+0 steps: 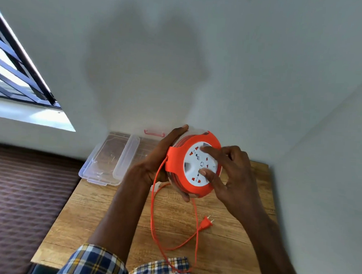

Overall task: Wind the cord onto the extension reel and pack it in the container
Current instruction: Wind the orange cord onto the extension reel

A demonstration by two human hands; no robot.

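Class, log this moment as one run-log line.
stage: winding | left hand: holds reel | right hand: fingers on socket face | cord: loose loop on table | container: open

Daylight comes in from the window (17, 67) at the upper left, bright enough that its panes and the sill (39, 117) wash out to near white. The wall (244, 56) is evenly and softly lit, with a broad, blurred grey shadow across its middle above the hands. Colours on the table (223, 234) read clear and fairly sharp. The wide lens bends straight lines: the window bars and the table edges slant and splay toward the frame's borders. The left edge looks slightly smeared.
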